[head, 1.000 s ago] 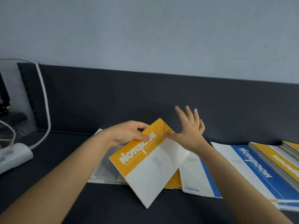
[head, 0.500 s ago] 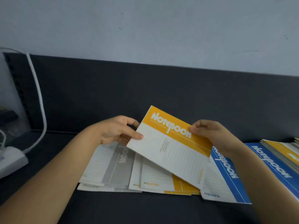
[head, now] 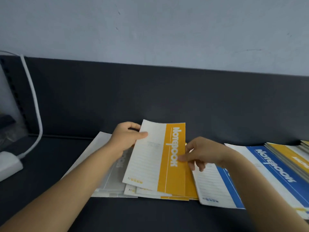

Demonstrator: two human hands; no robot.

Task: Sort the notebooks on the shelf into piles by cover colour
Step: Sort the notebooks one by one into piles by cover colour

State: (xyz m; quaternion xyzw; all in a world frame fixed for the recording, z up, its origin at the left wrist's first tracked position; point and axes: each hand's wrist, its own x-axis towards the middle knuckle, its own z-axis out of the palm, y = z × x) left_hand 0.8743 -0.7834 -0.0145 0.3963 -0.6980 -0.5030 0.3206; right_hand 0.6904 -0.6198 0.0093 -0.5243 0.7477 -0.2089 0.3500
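Head view, one item in hand: yellow notebook [head: 160, 158], white cover with a yellow band along its right side and the word "Notebook" running lengthwise; held over the centre of the dark shelf [head: 150, 215], above the yellow pile [head: 190, 190]; whether its near edge touches that pile cannot be told. Left hand [head: 127, 138]: grips the notebook's far left edge, thumb on top of the cover, fingers behind it. Right hand [head: 200, 154]: pinches the right edge, thumb on the yellow band, other fingers curled beneath. Grey notebooks [head: 107, 174]: flat on the shelf, left of the yellow pile and partly under the left forearm; print blurred. Blue notebook [head: 215, 186]: just right of the yellow pile, partly hidden by the right wrist. Second blue notebook [head: 274, 166]: farther right, angled. Stack of yellow notebooks [head: 287, 158]: at the right edge, overlapping the second blue one. White cable [head: 33, 97]: runs down the left side to a white power strip [head: 8, 164]. Pale wall [head: 150, 30] above the dark back panel [head: 150, 91].
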